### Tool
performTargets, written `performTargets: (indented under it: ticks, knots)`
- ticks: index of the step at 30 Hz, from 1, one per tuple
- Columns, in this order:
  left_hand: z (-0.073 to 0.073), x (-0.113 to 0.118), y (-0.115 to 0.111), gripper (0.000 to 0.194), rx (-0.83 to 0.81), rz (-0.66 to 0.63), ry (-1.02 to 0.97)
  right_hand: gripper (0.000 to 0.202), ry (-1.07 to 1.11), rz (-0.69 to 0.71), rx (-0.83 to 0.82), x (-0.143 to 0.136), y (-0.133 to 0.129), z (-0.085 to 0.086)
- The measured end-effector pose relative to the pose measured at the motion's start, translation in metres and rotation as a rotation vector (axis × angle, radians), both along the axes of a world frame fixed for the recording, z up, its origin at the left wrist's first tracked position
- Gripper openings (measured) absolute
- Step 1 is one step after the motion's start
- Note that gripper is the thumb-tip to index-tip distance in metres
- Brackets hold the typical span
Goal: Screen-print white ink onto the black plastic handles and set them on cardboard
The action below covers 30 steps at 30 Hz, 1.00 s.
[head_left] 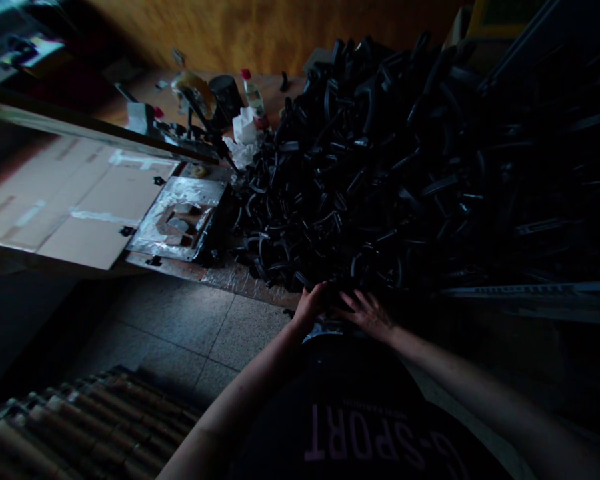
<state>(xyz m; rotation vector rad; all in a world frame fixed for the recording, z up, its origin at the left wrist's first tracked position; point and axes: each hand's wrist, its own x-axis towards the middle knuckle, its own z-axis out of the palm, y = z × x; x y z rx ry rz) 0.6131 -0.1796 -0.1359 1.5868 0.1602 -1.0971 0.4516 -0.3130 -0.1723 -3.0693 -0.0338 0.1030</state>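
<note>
- While dim light enters from the upper left, the bench (240, 280) runs across the view, its right side sunk in near-black.
- Behind it rises a yellowish-brown wall (230, 33); below lies a speckled tiled floor (180, 313) with dark joints.
- Left on the bench, taped cardboard (105, 193) adjoins a shiny silvery plate (200, 190) with a brown-edged opening near its middle.
- Beyond the plate stand a black cup (225, 100) and a red-capped clear bottle (253, 97), with crumpled white tissue (245, 127) just in front of the bottle.
- Ridged brown slats (105, 420) fill the lower left corner.
- Black parts (350, 180) lie heaped over the middle and right of the bench; many are curved or angular, with glossy edges catching thin highlights.
- At the heap's near edge, before the dark shirt (370, 430), are the left hand (311, 305) and right hand (367, 315).
- Left grip: fingers bent inward; whether it has hold of anything, I cannot tell.
- Right grip: fingers somewhat spread, reaching toward the left hand; darkness hides what, if anything, they hold.
</note>
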Motion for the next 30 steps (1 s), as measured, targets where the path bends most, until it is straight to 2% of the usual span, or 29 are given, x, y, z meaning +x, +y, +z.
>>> performTargets:
  ticks: [5, 10, 14, 18, 22, 25, 28, 30]
  knots:
    - [0.000, -0.001, 0.006, 0.054, -0.047, 0.013, 0.089, 0.070, 0.106, -0.013, 0.076, 0.025, -0.002, 0.005]
    - [0.001, -0.004, 0.012, 0.046, -0.151, -0.018, 0.174, 0.056, 0.069, 0.004, 0.079, 0.027, -0.003, 0.011]
    - [0.007, -0.008, 0.008, 0.045, -0.175, -0.028, 0.220, 0.047, 0.015, 0.080, 0.074, 0.029, -0.006, 0.028]
    - [0.021, -0.012, 0.000, 0.038, -0.165, -0.030, 0.124, 0.040, -0.074, 0.140, 0.031, 0.033, -0.009, 0.054]
    - [0.042, -0.010, -0.011, 0.038, -0.123, -0.088, -0.090, 0.037, -0.215, 0.150, -0.003, 0.036, -0.012, 0.085]
    - [0.065, 0.000, -0.021, 0.036, -0.153, -0.141, -0.173, 0.034, -0.273, 0.100, -0.004, 0.041, -0.017, 0.110]
    - [0.098, 0.019, -0.038, 0.036, -0.232, -0.217, -0.225, 0.032, -0.365, 0.059, 0.007, 0.049, -0.030, 0.138]
    - [0.127, 0.035, -0.060, 0.035, -0.303, -0.252, -0.346, 0.034, -0.480, 0.015, -0.011, 0.059, -0.047, 0.158]
